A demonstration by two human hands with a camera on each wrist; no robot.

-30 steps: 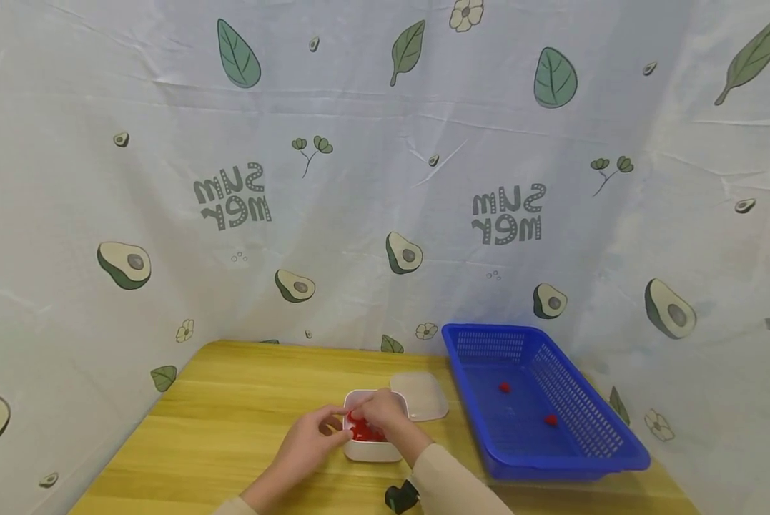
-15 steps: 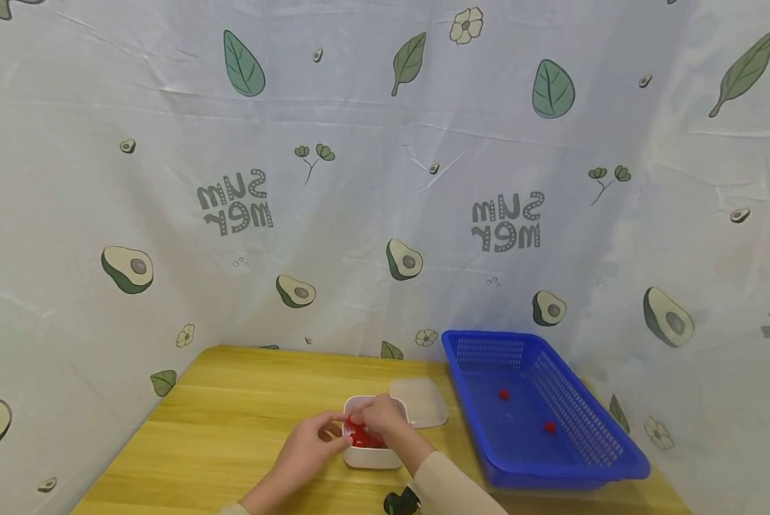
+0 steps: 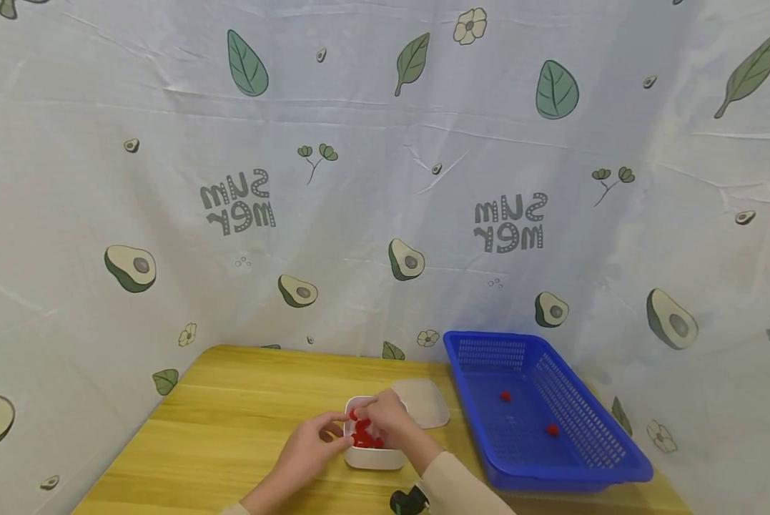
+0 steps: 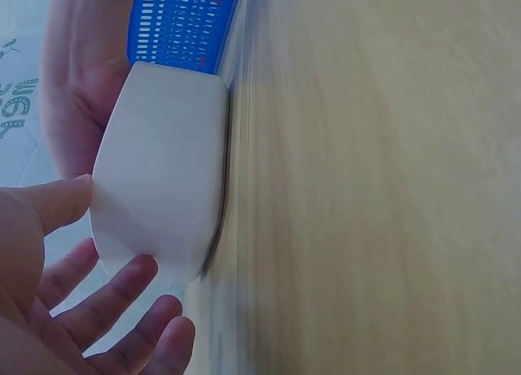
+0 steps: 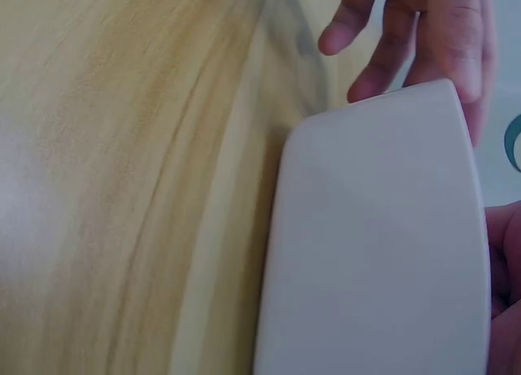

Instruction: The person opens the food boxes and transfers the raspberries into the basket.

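A small white box stands on the table, with several glossy red pieces lying inside. My left hand grips the box's left side, its thumb and forefinger at the rim. In the left wrist view, the other fingers of that hand spread loosely beside the box wall. From the right, my right hand reaches over the rim, fingers bent down into the box and pinching a red piece by the far left corner. The palm hides the box's right part. In the right wrist view, the box wall blocks these fingertips.
A pale, translucent lid lies behind the box to the right. Farther right stands a blue perforated basket with two small red pieces inside. A printed curtain hangs along the back edge of the wooden table.
My right fingers have lifted and shifted slightly inside the box, and the red pieces below show more separately. My left hand keeps its place on the box.
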